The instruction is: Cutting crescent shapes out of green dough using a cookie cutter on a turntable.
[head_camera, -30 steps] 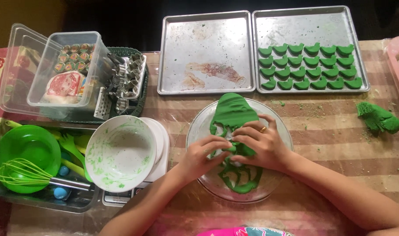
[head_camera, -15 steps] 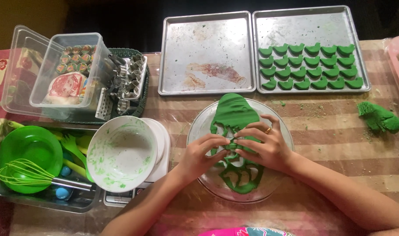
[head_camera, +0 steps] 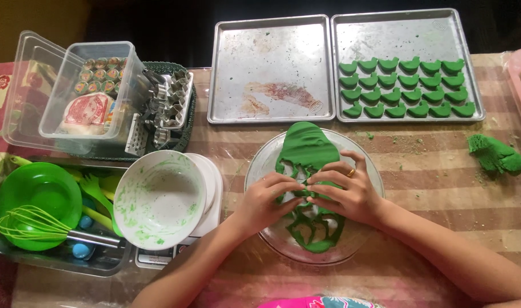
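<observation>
dough sheet (head_camera: 306, 149) on glass plate (head_camera: 370, 171), long axis running away from the person | left hand (head_camera: 264, 201) + right hand (head_camera: 347, 193) meet mid-sheet, fingertips pinched on it (equally near) | cutter: cannot tell

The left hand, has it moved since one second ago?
No, hardly. The left hand stays on the green dough, at the same spot on the glass plate.

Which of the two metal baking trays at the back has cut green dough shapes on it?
The right-hand baking tray, filled with rows of green dough shapes. The left-hand tray holds only smears.
</observation>
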